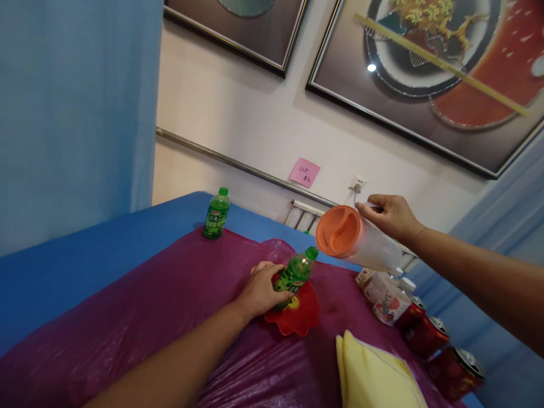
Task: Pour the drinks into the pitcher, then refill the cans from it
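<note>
My left hand (262,288) is wrapped round a green-labelled drink bottle (296,271), which stands over a red scalloped dish (302,317). A green piece sits at the bottle's mouth; whether it is a cap or a funnel I cannot tell. My right hand (393,215) grips the handle of a translucent pitcher (376,249) with an orange lid (339,231). Tilted to the left, the pitcher has its lid end just above and beside the bottle's top. No stream of liquid is clearly visible between them.
Another green bottle (216,213) stands at the back left on the purple plastic sheet (170,300). Along the right are clear bottles (393,300) and several red cans (457,371). A folded yellow cloth (376,374) lies in front. Behind runs a wall rail (238,164).
</note>
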{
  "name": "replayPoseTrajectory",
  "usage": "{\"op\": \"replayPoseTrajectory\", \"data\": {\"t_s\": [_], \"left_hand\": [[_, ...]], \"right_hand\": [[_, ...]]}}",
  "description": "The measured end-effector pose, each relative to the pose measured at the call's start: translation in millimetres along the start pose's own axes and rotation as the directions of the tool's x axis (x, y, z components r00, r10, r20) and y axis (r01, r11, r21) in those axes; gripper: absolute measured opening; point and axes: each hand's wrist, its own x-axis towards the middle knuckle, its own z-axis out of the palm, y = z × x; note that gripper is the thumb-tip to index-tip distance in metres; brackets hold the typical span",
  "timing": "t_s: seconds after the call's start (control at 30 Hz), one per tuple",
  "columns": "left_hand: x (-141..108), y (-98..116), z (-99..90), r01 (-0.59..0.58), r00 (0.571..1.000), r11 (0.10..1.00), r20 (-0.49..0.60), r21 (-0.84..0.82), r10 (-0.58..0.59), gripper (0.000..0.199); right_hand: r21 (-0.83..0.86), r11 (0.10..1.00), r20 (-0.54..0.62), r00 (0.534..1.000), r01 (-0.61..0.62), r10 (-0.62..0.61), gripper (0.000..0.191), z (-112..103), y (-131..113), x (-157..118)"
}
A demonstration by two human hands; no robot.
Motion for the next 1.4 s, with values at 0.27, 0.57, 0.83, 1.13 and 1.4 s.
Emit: {"op": "replayPoseTrajectory", "data": {"t_s": [0.27,0.57,0.83,1.13,1.4], "left_hand": [[0.1,2.1,-1.4,0.016,1.0,1.0,0.012,-0.007,-0.016,0.069],[0.1,3.6,-2.5,0.021,1.0,1.0,0.011,-0.002,-0.021,0.069],[-0.2,3.6,-2.5,0.004,1.0,1.0,0.016,0.001,-0.004,0.068],[-0.3,3.4,-1.5,0.01,1.0,1.0,0.015,-0.016,-0.01,0.067],[-0.7,4.3,-2.6,0.002,1.0,1.0,0.025,-0.019,-0.002,0.066]], "right_hand": [[-0.006,1.0,0.002,1.0,0.008,-0.008,0.048,-2.3,-3.2,-0.7],[0.017,1.0,-0.001,1.0,-0.003,0.003,0.05,-2.7,-3.3,-0.7],[0.003,1.0,0.009,1.0,0.005,-0.005,0.047,-3.1,-3.6,-1.3],[-0.005,1.0,0.009,1.0,0.006,-0.006,0.047,-4.0,-5.3,-0.9],[-0.006,1.0,0.006,1.0,0.009,-0.009,0.048,-1.8,-2.9,-0.9]]}}
